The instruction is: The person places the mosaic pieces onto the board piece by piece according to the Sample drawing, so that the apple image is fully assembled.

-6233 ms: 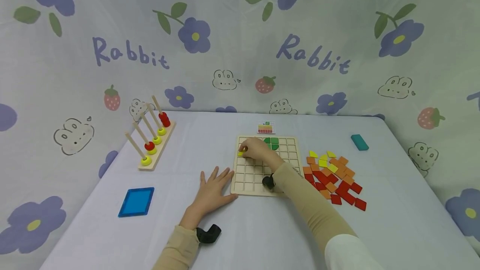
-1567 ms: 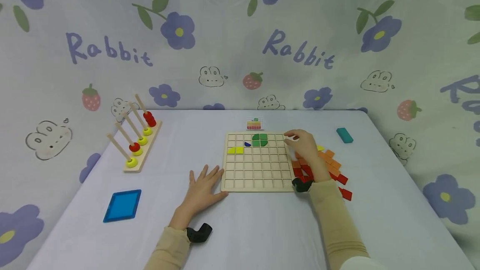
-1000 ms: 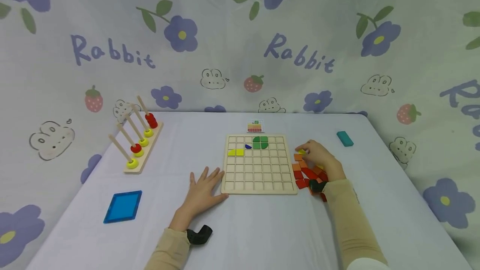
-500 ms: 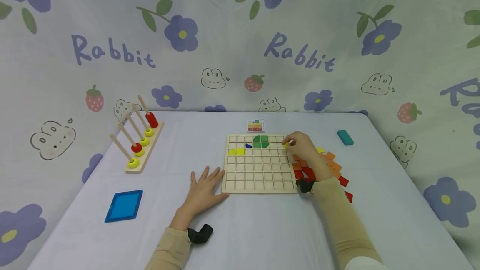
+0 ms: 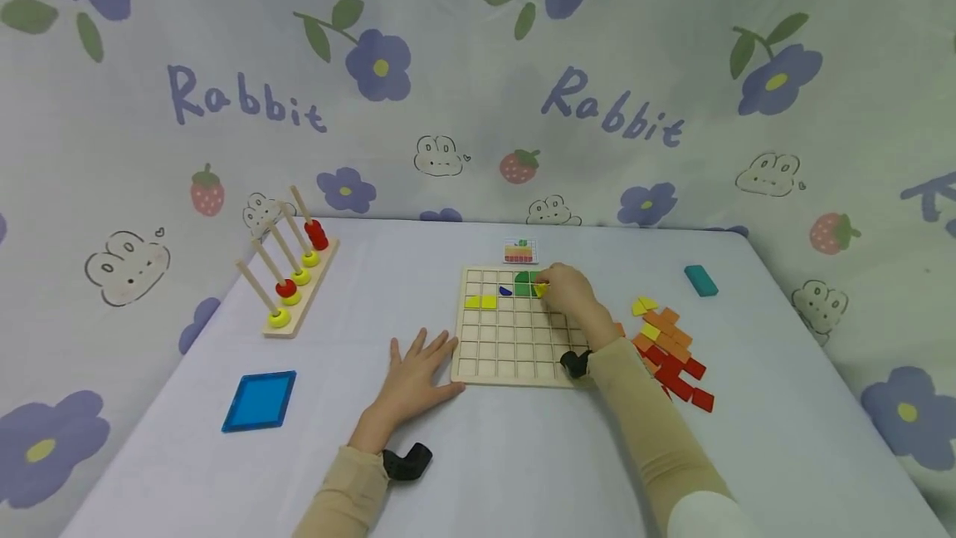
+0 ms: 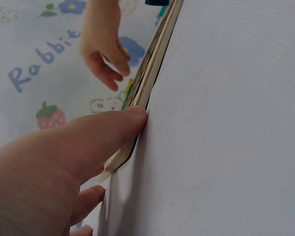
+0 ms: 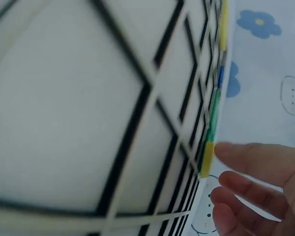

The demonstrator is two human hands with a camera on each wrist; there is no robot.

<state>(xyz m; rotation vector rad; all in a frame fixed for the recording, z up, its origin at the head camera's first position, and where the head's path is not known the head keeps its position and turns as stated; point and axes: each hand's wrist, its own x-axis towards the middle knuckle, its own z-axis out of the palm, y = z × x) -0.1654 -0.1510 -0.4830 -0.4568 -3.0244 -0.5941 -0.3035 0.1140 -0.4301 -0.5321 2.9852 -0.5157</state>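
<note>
My right hand (image 5: 569, 290) is over the upper right of the wooden grid board (image 5: 489, 359), pinching a yellow tile (image 5: 540, 290) at the edge of the green tiles (image 5: 522, 283). In the right wrist view the thumb meets that yellow tile (image 7: 207, 160) and the other fingertips lie close to its lower end. Further left on the board are two yellow tiles (image 5: 480, 302) side by side and a small dark blue piece (image 5: 505, 291). My left hand (image 5: 412, 380) lies on the cloth with fingers spread. Its thumb (image 6: 123, 120) touches the board's near edge.
Loose red, orange and yellow tiles (image 5: 675, 362) lie right of the board. Behind it stands a small pattern card (image 5: 519, 251). A peg stand with rings (image 5: 302, 297) and a blue tray (image 5: 235, 418) are at left, a teal block (image 5: 700, 281) at back right.
My right hand took a yellow tile from the pile and carried it left over the board to the green tiles. Earlier it placed yellow at the board's left. The left hand stays put.
</note>
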